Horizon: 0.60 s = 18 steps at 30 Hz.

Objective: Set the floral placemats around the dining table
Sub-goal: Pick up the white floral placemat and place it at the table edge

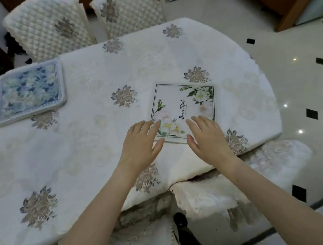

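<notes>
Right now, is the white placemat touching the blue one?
Apart. The head view shows the white placemat near the hands and the blue placemat far left, with bare tablecloth between them.

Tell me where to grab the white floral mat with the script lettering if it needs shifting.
Probably by its near edge, from the person's side. The white floral mat lies flat on the tablecloth, so nothing stands up to pinch. The left hand and right hand, both open, already flank the near corners; slide fingertips under there.
</notes>
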Tool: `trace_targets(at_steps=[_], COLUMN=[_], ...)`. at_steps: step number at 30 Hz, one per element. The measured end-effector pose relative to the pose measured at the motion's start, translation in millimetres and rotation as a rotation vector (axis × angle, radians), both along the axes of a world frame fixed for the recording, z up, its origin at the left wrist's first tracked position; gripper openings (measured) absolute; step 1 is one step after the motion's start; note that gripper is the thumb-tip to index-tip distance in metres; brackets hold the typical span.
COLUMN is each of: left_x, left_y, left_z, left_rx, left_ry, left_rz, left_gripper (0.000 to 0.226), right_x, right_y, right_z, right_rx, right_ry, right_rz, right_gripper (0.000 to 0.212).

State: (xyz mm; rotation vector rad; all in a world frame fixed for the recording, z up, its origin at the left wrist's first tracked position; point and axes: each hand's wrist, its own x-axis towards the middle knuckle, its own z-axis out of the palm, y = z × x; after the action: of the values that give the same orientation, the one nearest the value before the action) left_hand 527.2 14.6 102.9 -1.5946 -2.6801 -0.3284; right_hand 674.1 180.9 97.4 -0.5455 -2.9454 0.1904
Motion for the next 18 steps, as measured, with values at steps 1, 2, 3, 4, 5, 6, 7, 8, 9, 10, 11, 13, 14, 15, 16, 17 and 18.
trace_targets(at_steps=[1,2,3,4,5,6,7,8,9,10,11,13,14,15,16,17,18], left_x=[-5.9,-12.2,-18.7,-25.5,-32.2,-38.1,-43.5,-48.5,-52.9,-57.3,-61.1,-67.1,-69.1,-70.2,-70.8,-71.0,-71.2], left_y=[12.9,25.5,37.8,49.4,61.1,71.9,82.0,91.3,100.0,107.8,114.3,123.1,125.5,127.5,129.0,131.0,133.2], left_z=[-2.6,-6.5,-12.0,-18.3,-25.5,-33.2,-41.0,-49.0,-56.8,-64.6,-72.8,-89.2,-96.4,-102.7,-108.0,-112.5,-116.0], left_rx=[0.005,0.008,0.007,0.005,0.001,-0.003,-0.007,-0.012,-0.017,-0.025,-0.037,-0.077,-0.096,-0.109,-0.117,-0.119,-0.119], left_ry=[-0.006,-0.019,-0.043,-0.080,-0.128,-0.177,-0.218,-0.251,-0.286,-0.325,-0.364,-0.425,-0.450,-0.467,-0.467,-0.449,-0.425], left_rz=[-0.004,-0.003,0.007,0.026,0.050,0.078,0.107,0.138,0.173,0.214,0.257,0.354,0.412,0.472,0.524,0.561,0.583], left_gripper=[0.051,0.052,0.052,0.052,0.054,0.056,0.059,0.062,0.065,0.068,0.072,0.078,0.080,0.081,0.081,0.080,0.077], right_x=[-2.9,-6.5,-10.1,-14.3,-18.5,-22.8,-27.2,-31.8,-36.3,-40.6,-44.3,-50.7,-53.4,-56.2,-58.6,-61.4,-64.4], right_y=[12.4,24.6,36.2,47.4,58.2,68.2,77.2,85.4,92.5,98.6,104.1,112.8,116.4,119.2,121.2,122.2,122.9], right_z=[-2.5,-6.2,-11.1,-17.3,-24.5,-32.5,-41.1,-50.2,-59.2,-68.2,-77.0,-92.8,-98.7,-103.5,-107.1,-109.6,-111.1], right_rx=[-0.002,-0.010,-0.024,-0.048,-0.080,-0.118,-0.158,-0.198,-0.237,-0.274,-0.306,-0.359,-0.374,-0.371,-0.357,-0.349,-0.360], right_ry=[-0.001,-0.004,-0.005,-0.006,-0.010,-0.016,-0.020,-0.026,-0.040,-0.063,-0.096,-0.165,-0.194,-0.222,-0.244,-0.254,-0.246], right_rz=[-0.016,-0.035,-0.058,-0.088,-0.127,-0.171,-0.219,-0.267,-0.317,-0.367,-0.415,-0.506,-0.550,-0.586,-0.611,-0.628,-0.644], right_gripper=[0.042,0.041,0.041,0.041,0.042,0.043,0.045,0.047,0.050,0.052,0.055,0.063,0.066,0.069,0.071,0.072,0.072])
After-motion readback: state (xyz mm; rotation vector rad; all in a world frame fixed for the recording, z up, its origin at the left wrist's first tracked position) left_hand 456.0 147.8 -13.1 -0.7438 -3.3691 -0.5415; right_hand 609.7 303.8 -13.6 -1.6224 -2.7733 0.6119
